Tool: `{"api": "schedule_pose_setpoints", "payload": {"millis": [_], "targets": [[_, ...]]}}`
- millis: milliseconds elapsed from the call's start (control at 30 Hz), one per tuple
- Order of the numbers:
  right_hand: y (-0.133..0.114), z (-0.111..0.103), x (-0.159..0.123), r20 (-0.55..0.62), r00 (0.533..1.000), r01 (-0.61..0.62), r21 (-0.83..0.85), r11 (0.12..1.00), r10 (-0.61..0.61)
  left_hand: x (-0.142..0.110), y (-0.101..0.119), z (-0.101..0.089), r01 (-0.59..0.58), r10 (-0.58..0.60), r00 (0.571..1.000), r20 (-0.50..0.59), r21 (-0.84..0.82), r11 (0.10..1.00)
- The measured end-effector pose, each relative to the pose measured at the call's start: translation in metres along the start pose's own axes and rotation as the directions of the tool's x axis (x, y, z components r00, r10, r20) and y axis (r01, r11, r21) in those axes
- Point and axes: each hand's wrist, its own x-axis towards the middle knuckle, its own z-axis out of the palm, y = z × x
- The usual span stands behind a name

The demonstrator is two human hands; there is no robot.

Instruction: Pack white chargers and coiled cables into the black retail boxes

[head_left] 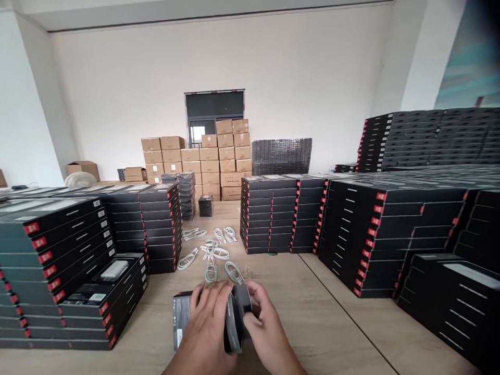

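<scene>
A small black box point(179, 315) with fine print and a white label sits at the front middle of the table. My left hand point(207, 323) lies over it with bent fingers gripping its top and covering most of it. At the box's right side a dark upright panel point(235, 320) stands up, blurred. My right hand point(267, 325) is closed on that panel's right edge, thumb in front and fingers behind. Whether the panel is a flap or a separate piece I cannot tell. Just beyond my hands lie several coiled white cables point(233, 272).
Stacks of black boxes with red labels stand on the left point(78, 234) and right point(351, 234). A white adapter-like block point(114, 270) lies on a lower left stack. Further back are cardboard cartons point(211, 165) and a pile of dark trays point(282, 156).
</scene>
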Motion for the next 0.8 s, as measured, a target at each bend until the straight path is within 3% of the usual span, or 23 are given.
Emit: {"api": "schedule_pose_setpoints", "payload": {"millis": [67, 133, 233, 367, 500, 600, 667, 733, 800], "targets": [[0.000, -0.004, 0.002, -0.071, 0.988, 0.129, -0.114, 0.985, -0.138, -0.001, -0.002, 0.001, 0.083, -0.080, 0.995, -0.057, 0.052, 0.995], [0.001, -0.007, 0.003, -0.013, 0.956, 0.279, -0.256, 0.926, -0.292, -0.002, -0.002, 0.003, 0.117, -0.108, 0.989, -0.105, 0.082, 0.990], [0.003, -0.003, 0.002, 0.134, 0.949, 0.314, -0.329, 0.891, -0.284, -0.002, 0.001, 0.006, 0.101, -0.086, 0.987, -0.133, 0.112, 0.989], [0.004, 0.006, -0.001, 0.170, 0.983, 0.097, -0.198, 0.975, -0.064, -0.001, 0.004, 0.003, 0.092, -0.082, 0.993, -0.081, 0.128, 0.987], [-0.003, -0.008, 0.008, 0.101, 0.993, -0.069, 0.082, 0.994, 0.061, 0.001, -0.004, -0.004, 0.134, -0.129, 0.991, -0.042, 0.143, 0.981], [-0.005, -0.027, 0.022, 0.017, 0.972, -0.220, 0.395, 0.892, 0.233, -0.004, -0.018, -0.008, 0.216, -0.221, 0.975, 0.009, 0.187, 0.958], [-0.001, -0.038, 0.029, -0.027, 0.927, -0.301, 0.542, 0.785, 0.374, -0.010, -0.031, -0.010, 0.298, -0.328, 0.941, 0.081, 0.255, 0.920], [0.004, -0.042, 0.031, -0.023, 0.874, -0.376, 0.600, 0.706, 0.485, -0.015, -0.045, -0.012, 0.406, -0.468, 0.876, 0.117, 0.345, 0.846], [0.008, -0.039, 0.026, 0.088, 0.830, -0.496, 0.566, 0.658, 0.551, -0.018, -0.056, -0.015, 0.499, -0.567, 0.820, 0.080, 0.386, 0.776]]}}
